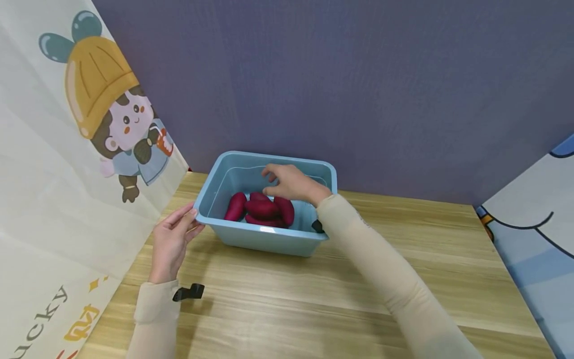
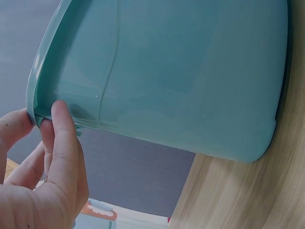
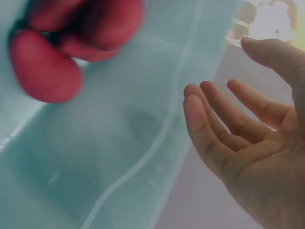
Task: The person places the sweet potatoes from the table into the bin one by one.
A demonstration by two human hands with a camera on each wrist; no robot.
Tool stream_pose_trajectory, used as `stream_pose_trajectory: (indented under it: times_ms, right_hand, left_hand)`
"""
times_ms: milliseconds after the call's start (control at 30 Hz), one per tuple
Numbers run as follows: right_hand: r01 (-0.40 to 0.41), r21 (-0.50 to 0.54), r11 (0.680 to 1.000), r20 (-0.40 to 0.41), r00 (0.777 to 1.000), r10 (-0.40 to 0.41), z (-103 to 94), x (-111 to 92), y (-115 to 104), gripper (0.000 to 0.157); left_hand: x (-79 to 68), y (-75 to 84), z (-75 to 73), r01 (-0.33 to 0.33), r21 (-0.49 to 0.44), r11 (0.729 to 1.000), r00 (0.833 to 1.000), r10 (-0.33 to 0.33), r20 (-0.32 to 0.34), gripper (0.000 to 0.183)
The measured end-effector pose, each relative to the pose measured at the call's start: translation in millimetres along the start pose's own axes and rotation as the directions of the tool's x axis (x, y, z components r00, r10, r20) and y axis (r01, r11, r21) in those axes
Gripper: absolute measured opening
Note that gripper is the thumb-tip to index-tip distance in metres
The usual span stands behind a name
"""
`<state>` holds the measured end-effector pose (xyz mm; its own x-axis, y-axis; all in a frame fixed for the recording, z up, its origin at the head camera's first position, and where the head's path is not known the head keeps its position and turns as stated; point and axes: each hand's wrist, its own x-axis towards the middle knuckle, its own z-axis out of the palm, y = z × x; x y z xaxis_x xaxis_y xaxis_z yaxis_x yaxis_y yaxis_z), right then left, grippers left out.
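Observation:
A light-blue plastic bin stands on the wooden table. Inside lie several dark-red, smooth, bean-shaped pieces, heaped toward the left and middle of its floor. With thumb and fingers on either side of the rim, my left hand pinches the bin's near left corner. My right hand reaches over the bin's right side, above the red pieces. Its fingers are loosely bent, and the right wrist view shows nothing in the palm, with one curved red piece lying apart from the fingers.
Behind the bin rises a dark blue-purple wall panel. A white printed sheet with a cartoon figure borders the table on the left, and another printed sheet borders it on the right.

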<state>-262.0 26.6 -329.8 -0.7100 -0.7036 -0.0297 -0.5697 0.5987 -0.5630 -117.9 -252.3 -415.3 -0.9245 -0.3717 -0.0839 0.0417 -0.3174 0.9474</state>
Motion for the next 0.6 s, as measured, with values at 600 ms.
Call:
stream_pose_trajectory:
  times_ms: [600]
  right_hand:
    - [0.016, 0.079, 0.997, -0.251, 0.968, 0.005, -51.4, -85.2, -8.4, 0.042]
  left_hand:
    - [-0.3, 1.2, -4.1, -0.001, -0.007, 1.000, 1.000, 0.002, 0.013, 0.042]
